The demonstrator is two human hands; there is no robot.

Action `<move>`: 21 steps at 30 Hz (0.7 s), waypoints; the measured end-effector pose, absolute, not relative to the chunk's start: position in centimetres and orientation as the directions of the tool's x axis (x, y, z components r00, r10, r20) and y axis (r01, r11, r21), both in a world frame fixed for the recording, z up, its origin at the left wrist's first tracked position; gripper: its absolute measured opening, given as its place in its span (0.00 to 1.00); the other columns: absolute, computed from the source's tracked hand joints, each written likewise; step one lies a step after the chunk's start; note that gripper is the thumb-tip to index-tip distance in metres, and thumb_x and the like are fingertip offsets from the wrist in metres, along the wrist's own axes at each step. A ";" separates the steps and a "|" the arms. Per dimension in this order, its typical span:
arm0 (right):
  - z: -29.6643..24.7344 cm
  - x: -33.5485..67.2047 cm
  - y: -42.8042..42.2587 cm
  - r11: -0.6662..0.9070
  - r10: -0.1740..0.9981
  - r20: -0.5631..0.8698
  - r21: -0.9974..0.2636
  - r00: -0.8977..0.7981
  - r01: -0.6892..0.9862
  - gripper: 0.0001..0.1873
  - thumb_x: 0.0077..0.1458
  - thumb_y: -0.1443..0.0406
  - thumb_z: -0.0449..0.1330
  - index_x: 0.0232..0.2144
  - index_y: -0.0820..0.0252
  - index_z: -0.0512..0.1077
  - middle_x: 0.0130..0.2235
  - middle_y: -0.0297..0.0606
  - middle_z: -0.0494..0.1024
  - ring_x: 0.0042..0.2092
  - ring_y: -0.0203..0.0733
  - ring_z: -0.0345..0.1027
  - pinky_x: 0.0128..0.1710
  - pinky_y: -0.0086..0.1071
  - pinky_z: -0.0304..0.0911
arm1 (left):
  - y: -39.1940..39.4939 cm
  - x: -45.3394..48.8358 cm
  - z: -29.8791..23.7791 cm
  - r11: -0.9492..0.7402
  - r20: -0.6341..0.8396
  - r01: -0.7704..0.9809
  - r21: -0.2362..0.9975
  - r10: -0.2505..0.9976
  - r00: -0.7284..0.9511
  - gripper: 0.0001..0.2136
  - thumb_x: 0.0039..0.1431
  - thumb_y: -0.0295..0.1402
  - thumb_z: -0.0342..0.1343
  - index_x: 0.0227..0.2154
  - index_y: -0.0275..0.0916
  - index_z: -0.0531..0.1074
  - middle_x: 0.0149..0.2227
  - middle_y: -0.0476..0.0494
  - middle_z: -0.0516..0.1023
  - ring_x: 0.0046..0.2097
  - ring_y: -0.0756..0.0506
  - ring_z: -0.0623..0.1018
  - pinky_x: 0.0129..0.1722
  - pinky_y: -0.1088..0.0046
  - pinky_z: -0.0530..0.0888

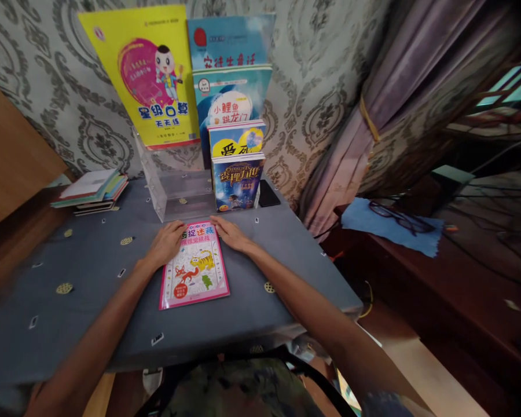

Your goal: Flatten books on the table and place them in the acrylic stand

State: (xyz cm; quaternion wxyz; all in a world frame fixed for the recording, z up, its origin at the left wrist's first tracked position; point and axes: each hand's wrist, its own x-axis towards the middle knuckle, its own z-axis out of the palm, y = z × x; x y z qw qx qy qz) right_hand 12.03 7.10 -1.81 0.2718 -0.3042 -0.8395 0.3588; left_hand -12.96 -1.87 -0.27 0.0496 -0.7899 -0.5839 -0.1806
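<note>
A pink-bordered children's book [200, 260] with a cartoon fox and a yellow striped cat on its cover lies on the grey-blue tablecloth. My left hand [168, 240] is closed on its upper left edge, the fingers covering part of the title. At the top right corner, my right hand [229, 233] grips the book with its fingertips. Just beyond stands a clear acrylic book rack [178, 205]. Its right side holds a dark blue book [237, 182] in front, with several books in rising tiers behind. A tall yellow workbook [156, 75] stands at the rack's back left.
A stack of books [93, 191] lies at the table's far left. Beside the rack on the right is a black flat object [268, 194]. A tied curtain [338, 133] hangs at the right, near a dark red surface with glasses [402, 220] on a blue cloth [356, 219].
</note>
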 end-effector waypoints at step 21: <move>-1.5 12.0 6.7 0.598 0.698 0.208 -0.696 -0.686 0.398 0.25 0.68 0.66 0.46 0.65 0.58 0.59 0.62 0.45 0.70 0.63 0.42 0.63 0.64 0.44 0.57 | -4.4 -7.6 0.1 -0.559 0.276 0.794 0.238 0.823 0.497 0.21 0.67 0.27 0.45 0.58 0.45 0.71 0.64 0.40 0.67 0.69 0.40 0.59 0.66 0.49 0.61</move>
